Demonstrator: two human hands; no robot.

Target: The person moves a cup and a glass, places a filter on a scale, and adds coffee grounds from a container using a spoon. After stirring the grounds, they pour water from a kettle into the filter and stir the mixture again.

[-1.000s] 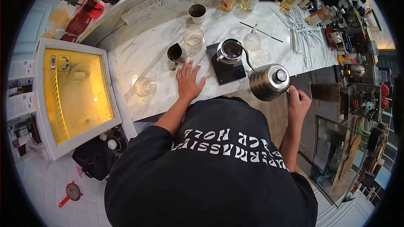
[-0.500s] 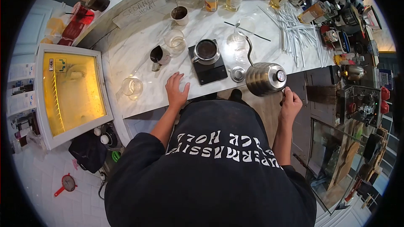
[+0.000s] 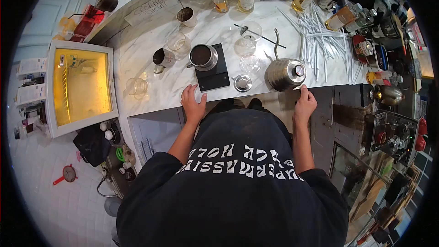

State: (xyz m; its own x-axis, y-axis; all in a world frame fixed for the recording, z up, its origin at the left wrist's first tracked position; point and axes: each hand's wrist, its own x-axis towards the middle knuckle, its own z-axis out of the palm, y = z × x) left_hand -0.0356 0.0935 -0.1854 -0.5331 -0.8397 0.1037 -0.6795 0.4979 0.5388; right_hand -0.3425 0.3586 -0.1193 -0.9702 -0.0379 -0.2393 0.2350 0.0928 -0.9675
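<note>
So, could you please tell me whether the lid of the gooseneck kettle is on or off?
On: the lid, with its round knob, covers the top of the kettle, and no open mouth shows.

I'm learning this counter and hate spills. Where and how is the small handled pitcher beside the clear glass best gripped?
Probably by its handle, the left hand coming from the near edge: the handle juts that way, away from the glass, and the pitcher stands upright.

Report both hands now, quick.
Left hand: open and empty, fingers at the edge of the counter, near the black scale.
Right hand: closed on the handle of the kettle.
</note>
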